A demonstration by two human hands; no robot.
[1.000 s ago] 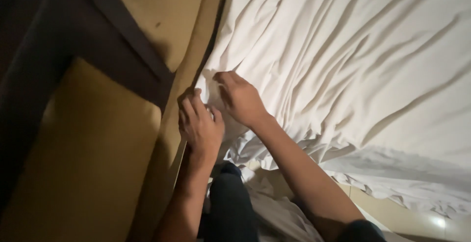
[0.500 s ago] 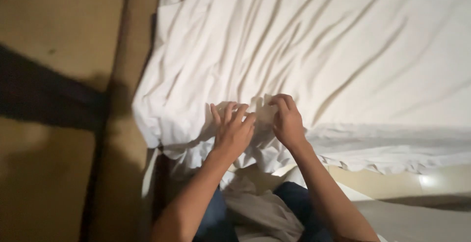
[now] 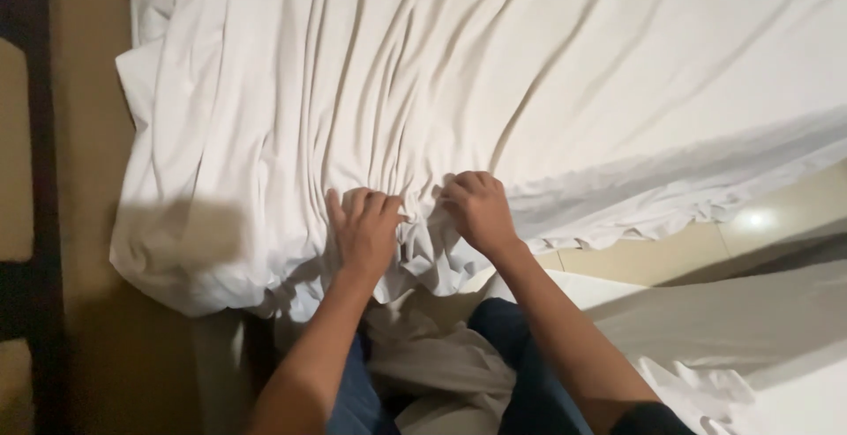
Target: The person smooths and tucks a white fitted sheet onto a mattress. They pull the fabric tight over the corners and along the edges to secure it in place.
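Sheet: white bed sheet [image 3: 494, 91], spread over the mattress and filling most of the view; long creases run from the far side down toward the near edge.
Left hand: left hand [image 3: 366, 232], palm down on the near hem, fingers curled shut over a bunch of the cloth.
Right hand: right hand [image 3: 479, 212], just beside the left, fingers also clenched on a gathered fold of the same hem.
Between the hands: a small knot of bunched fabric, both grips pulling on it.
Done so far: sheet covers the top of the bed; left corner hangs over the side in a loose lump.
Left to do, by my reading: creases not yet smoothed; near edge ruffled and untucked, drooping toward the tiled floor [image 3: 670, 245]; the corner is loose.
Below the hands: knees in blue trousers [image 3: 520, 356], with more pale cloth [image 3: 441, 364] lying across the lap.
Left margin: dark frame [image 3: 40, 179] against a tan surface, well apart from the hands.
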